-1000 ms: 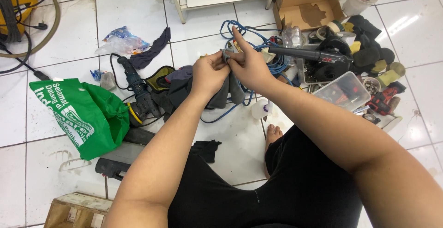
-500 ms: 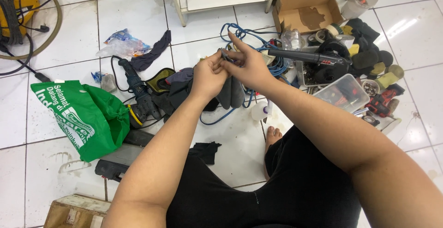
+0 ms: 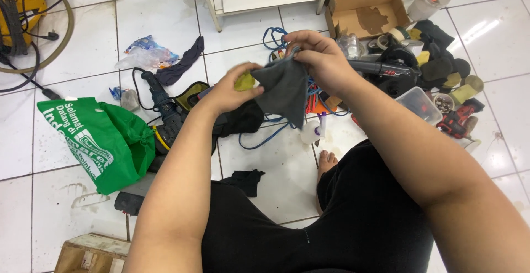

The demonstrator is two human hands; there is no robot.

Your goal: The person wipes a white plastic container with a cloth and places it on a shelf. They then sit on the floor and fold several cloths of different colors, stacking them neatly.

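I sit on a white tiled floor and hold a dark grey cloth [image 3: 284, 91] up in front of me. My right hand [image 3: 320, 60] pinches its top edge, so the cloth hangs down. My left hand [image 3: 234, 88] grips the cloth's left side and also has a small yellow-green object [image 3: 244, 81] in its fingers. Both hands are raised above a heap of tools and cables on the floor.
A green printed bag [image 3: 96, 140] lies at left, beside a dark power drill [image 3: 163, 107]. Blue cable [image 3: 270, 35], a black blower [image 3: 386, 71], a clear plastic box [image 3: 419, 104], a cardboard box [image 3: 367, 11] and several small parts crowd the right. A wooden crate [image 3: 91, 253] sits at bottom left.
My hands have risen and spread apart, unfolding the grey cloth so it hangs between them. Earlier they were close together over the tool pile, working on something small.
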